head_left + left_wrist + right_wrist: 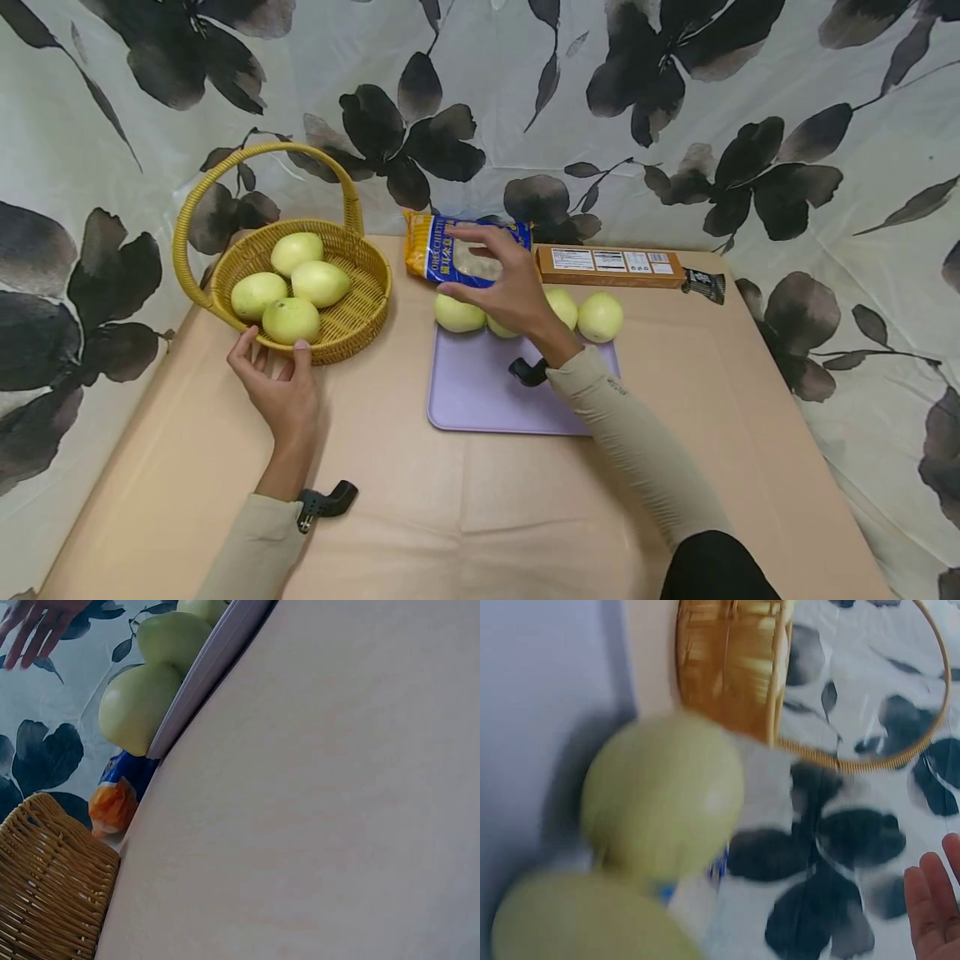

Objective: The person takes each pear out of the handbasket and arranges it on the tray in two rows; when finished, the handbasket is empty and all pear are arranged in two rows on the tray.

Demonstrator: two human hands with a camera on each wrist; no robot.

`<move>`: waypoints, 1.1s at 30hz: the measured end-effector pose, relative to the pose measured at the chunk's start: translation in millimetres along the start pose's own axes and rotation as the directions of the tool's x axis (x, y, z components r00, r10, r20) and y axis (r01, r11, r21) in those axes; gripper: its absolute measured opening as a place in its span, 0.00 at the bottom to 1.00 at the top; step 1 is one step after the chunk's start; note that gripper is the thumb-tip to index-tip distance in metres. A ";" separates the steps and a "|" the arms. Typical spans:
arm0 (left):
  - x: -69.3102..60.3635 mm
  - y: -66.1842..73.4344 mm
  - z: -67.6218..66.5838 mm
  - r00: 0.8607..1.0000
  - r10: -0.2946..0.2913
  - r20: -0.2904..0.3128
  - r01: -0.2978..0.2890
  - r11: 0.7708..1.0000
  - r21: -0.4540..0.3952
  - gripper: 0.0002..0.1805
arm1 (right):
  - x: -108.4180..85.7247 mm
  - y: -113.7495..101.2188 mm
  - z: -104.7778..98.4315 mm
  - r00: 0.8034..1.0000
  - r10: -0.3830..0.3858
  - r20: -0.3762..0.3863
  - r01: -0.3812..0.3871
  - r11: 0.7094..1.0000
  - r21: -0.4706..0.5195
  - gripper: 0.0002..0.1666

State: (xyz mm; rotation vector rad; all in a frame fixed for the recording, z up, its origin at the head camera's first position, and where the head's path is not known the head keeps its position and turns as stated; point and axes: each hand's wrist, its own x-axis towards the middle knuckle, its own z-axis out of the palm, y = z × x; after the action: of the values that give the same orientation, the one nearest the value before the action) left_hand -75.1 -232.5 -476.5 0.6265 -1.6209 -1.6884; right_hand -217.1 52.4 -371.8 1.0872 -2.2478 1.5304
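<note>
My left hand (281,396) touches the near side of a yellow wicker basket (360,329), with fingertips and thumb against it. Several smooth, pale green fruits (321,284) lie inside the basket. My right hand (510,283) is held above a lilac tray (480,392), its fingers spread and nothing between them. A row of similar fruits (600,317) sits along the tray's far edge, partly hidden by that hand. In the left wrist view the right hand (41,626) shows with loose fingers. The right wrist view has its fingers (934,904) apart from the blurred fruits (664,795).
Behind the tray lies a blue and yellow pasta bag (427,250). Beside it are a long brown box (611,267) and a small black packet (705,285). A floral cloth (525,100) hangs behind the beige table (420,517). The basket's tall handle (183,221) arches upward.
</note>
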 end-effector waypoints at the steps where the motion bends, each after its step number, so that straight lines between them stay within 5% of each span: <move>1: 0.1 0.1 0.0 1.000 0.000 0.000 0.000 1.000 0.001 0.36 | 4.3 -0.1 8.8 1.000 -0.003 0.010 0.003 1.000 0.013 0.41; 5: 0.5 0.7 -0.3 1.000 0.001 0.002 -0.001 1.000 0.015 0.36 | 20.0 -1.0 43.4 0.998 0.013 0.055 -0.016 0.997 0.070 0.40; 12: 0.8 -2.8 -3.2 1.000 -0.004 0.000 0.004 0.999 0.040 0.36 | 45.7 -3.2 103.3 0.975 0.146 0.166 -0.172 0.973 0.153 0.38; 23: 1.1 -4.9 -3.1 1.000 -0.003 0.003 0.003 0.998 0.065 0.36 | 83.5 12.6 169.2 0.913 0.276 0.299 -0.278 0.960 -0.037 0.38; 33: 1.5 -4.0 -0.3 1.000 0.014 0.001 -0.014 0.998 0.057 0.36 | 102.4 18.9 195.6 0.870 0.303 0.390 -0.203 0.939 -0.277 0.35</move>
State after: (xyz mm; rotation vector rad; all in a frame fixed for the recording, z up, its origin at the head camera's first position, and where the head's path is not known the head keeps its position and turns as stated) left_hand -76.4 -233.9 -480.3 0.6409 -1.6753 -1.6370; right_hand -258.8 -161.0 -415.0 1.1860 -2.8838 1.1521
